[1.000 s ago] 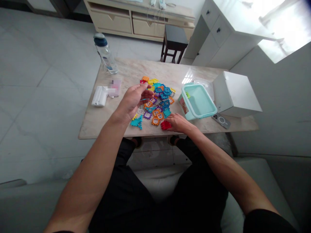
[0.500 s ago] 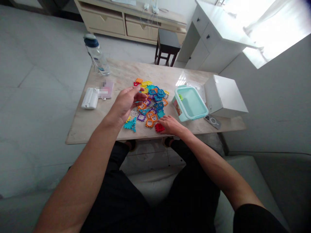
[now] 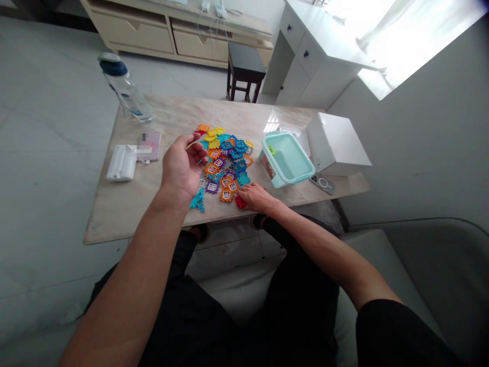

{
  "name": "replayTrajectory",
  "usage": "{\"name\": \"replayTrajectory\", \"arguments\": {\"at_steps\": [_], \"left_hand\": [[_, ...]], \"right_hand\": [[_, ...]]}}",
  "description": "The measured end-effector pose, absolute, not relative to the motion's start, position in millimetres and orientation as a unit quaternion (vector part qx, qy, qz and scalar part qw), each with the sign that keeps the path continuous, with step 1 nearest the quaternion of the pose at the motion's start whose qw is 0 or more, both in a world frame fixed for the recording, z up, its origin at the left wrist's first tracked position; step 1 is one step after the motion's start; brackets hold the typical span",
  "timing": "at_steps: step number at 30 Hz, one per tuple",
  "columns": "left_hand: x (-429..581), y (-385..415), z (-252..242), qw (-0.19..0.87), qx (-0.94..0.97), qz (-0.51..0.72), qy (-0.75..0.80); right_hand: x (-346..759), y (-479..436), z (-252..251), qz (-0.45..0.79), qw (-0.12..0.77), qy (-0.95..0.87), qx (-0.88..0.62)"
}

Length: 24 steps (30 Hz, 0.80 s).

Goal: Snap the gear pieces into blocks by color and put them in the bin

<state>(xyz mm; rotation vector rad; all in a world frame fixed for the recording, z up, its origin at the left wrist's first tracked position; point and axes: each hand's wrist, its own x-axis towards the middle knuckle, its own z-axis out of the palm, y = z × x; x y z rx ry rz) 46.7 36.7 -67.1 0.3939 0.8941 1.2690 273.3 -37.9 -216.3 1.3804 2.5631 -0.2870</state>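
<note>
My left hand (image 3: 184, 168) is raised palm up over the left side of the pile, fingers curled. A thin yellow piece (image 3: 192, 144), seen edge-on, is pinched between thumb and fingers. Low at the table's near edge, my right hand (image 3: 259, 198) has its fingers closed over a red interlocking tile (image 3: 240, 202), partly hidden beneath them. Between the hands spreads a pile of notched plastic tiles (image 3: 239, 148) in blue, orange, purple and yellow, several with white window inserts. Orange window tiles (image 3: 226, 196) lie beside my right fingertips. A turquoise triangular piece (image 3: 198, 200) rests below my left hand.
Right of the pile stands a mint-green tub (image 3: 292, 159) with a small green piece (image 3: 272, 150) inside. Beyond are a white box (image 3: 342, 142) and a phone (image 3: 323, 183). At the left stand a water bottle (image 3: 130, 94) and a white packet (image 3: 121, 163).
My left hand has turned more palm up, moving slightly left from the pile, and the yellow edge now shows in its grip. My right hand stays at the red tile. The camera view has shifted.
</note>
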Motion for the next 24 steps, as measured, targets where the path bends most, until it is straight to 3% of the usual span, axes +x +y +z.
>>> {"name": "replayTrajectory", "arguments": {"at_steps": [24], "left_hand": [[41.9,31.0,-61.7,0.702,0.183,0.551,0.412]], "right_hand": [[271.2,-37.4,-197.3,-0.124,0.096,0.865,0.476]]}}
